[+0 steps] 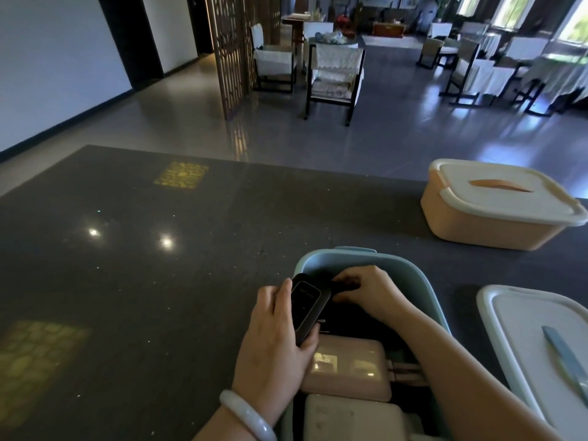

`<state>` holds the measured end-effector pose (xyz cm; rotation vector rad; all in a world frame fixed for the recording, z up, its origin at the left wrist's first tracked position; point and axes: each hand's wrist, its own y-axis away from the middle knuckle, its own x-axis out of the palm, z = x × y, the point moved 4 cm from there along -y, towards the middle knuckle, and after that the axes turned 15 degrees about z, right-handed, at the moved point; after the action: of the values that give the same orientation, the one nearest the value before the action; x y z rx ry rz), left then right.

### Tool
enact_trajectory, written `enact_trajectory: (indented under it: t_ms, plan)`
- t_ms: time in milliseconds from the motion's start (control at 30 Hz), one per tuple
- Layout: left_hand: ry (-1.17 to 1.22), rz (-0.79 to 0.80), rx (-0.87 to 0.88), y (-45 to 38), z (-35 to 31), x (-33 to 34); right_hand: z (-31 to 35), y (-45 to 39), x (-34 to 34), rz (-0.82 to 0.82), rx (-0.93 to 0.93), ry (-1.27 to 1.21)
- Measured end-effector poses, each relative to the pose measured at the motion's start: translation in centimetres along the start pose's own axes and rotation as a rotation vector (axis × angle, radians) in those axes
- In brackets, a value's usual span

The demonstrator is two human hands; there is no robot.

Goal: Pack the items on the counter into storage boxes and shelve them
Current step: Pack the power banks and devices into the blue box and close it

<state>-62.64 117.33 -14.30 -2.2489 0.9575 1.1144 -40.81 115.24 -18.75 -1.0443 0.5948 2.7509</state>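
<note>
**Fingers on dark devices over blue box**

Fingers (pixel 281 302) of left hand (pixel 276 342) curled round a dark oblong device (pixel 307 308), held tilted over the left rim of the open blue storage box (pixel 423 281). Right hand (pixel 366 289) inside the box at its far end, fingers bent onto a black item (pixel 350 316); whether gripping or only touching, cannot tell. Nearer in the box, a pink case (pixel 346 366) and a white case (pixel 353 418). White lid (pixel 528 338) lying on the worktop (pixel 159 265) just right of the box. Far right, a closed peach storage box (pixel 486 214). White bangle (pixel 245 413) on left wrist.
</note>
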Motion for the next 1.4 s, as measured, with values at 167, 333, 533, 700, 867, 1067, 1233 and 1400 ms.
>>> enact_trajectory:
  t_ms: [167, 333, 533, 700, 867, 1067, 1233, 1400]
  plan:
    - [-0.001, 0.003, -0.008, 0.1, 0.0, 0.0, -0.2, 0.0, -0.1, 0.024, 0.029, -0.092]
    - [-0.011, 0.010, -0.023, 0.0, 0.2, 0.1, -0.7, -0.1, -0.1, -0.055, 0.081, -0.186]
    - [-0.017, 0.010, -0.023, 0.1, 0.1, 0.0, -0.4, 0.1, 0.0, -0.068, 0.093, -0.142]
    - [-0.018, 0.020, -0.015, 0.1, 0.1, -0.1, 0.3, 1.0, -0.4, -0.140, 0.087, -0.113]
    - [-0.013, 0.021, 0.055, -0.4, -0.3, -0.5, 2.8, 4.2, -1.3, -0.114, 0.009, -0.330]
    - [0.009, -0.048, 0.090, -1.1, -1.3, -1.0, 6.2, 6.4, -0.3, 0.159, -0.030, -0.745]
    - [0.038, 0.001, 0.162, -1.2, -1.5, -0.2, 5.4, 6.8, -0.7, 0.120, -0.005, -0.977]
    - [0.041, 0.161, 0.042, -1.2, 0.2, 1.3, 2.2, 7.2, -6.0, -0.265, -0.085, -0.752]
